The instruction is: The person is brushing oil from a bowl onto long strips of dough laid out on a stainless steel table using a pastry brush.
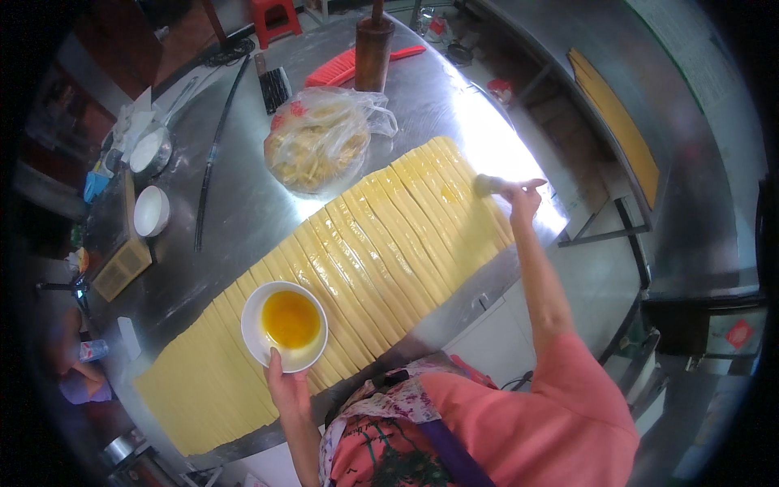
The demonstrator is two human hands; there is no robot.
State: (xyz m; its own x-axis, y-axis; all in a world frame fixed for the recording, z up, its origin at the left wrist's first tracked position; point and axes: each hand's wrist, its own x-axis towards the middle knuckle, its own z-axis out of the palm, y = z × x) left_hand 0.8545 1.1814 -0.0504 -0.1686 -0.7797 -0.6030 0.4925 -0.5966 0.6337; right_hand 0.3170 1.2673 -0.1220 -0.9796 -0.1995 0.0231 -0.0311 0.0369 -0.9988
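Observation:
A long sheet of pale yellow dough [369, 264], cut into narrow strips lying side by side, stretches diagonally across the metal table. My left hand [286, 383] grips a white bowl [253, 315] by its near rim, holding it above the dough. Orange-yellow liquid [290, 320], which looks like oil, fills its bottom. At the dough's far right end, my right hand [523, 197] is closed around a brush [489, 185], whose head is close to the strips; whether it touches them I cannot tell. The middle and right strips shine wetly, while those at the left look matte.
Behind the dough sits a clear plastic bag [318, 146] of yellowish food. Beyond it are a wooden roller [373, 57] and a red comb-like tool [331, 71]. A long black rod [219, 154], a white bowl [152, 211] and a metal bowl [151, 152] lie leftward. Another person [81, 377] is at left.

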